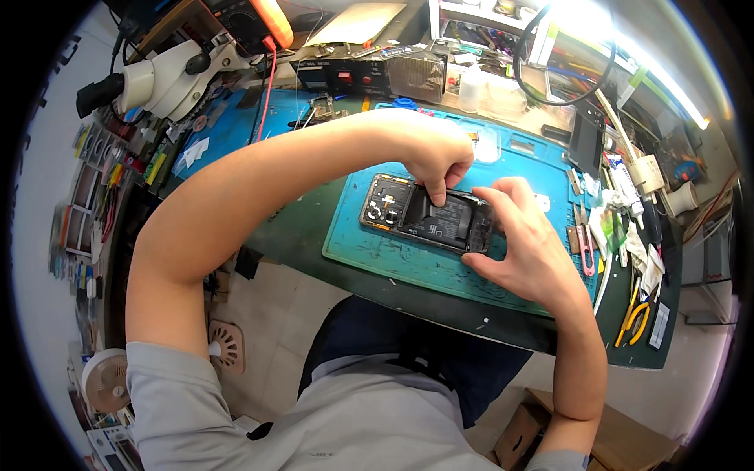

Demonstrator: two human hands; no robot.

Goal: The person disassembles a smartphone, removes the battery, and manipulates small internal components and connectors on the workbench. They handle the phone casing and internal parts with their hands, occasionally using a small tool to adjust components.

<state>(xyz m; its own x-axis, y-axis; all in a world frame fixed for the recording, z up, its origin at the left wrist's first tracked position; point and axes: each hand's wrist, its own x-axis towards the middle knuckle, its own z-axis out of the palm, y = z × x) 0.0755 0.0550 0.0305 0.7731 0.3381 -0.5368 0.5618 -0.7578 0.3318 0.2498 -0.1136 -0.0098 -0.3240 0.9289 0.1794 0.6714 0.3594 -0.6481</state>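
Observation:
An opened black smartphone (408, 210) with its back cover off lies on a blue work mat (377, 255). Its circuit board shows at the left end and a dark battery in the middle. My left hand (437, 159) reaches over from above and pinches a black strip or tab at the phone's middle. My right hand (525, 235) grips the phone's right end, with the thumb and fingers around its edge, holding it down on the mat.
A microscope (169, 78) stands at the back left. A black power unit (375, 74) and a clear bottle (471, 86) sit behind the mat. Pink-handled tool (585, 247), yellow pliers (635, 320) and other tools lie at the right. A small fan (106, 379) is on the floor.

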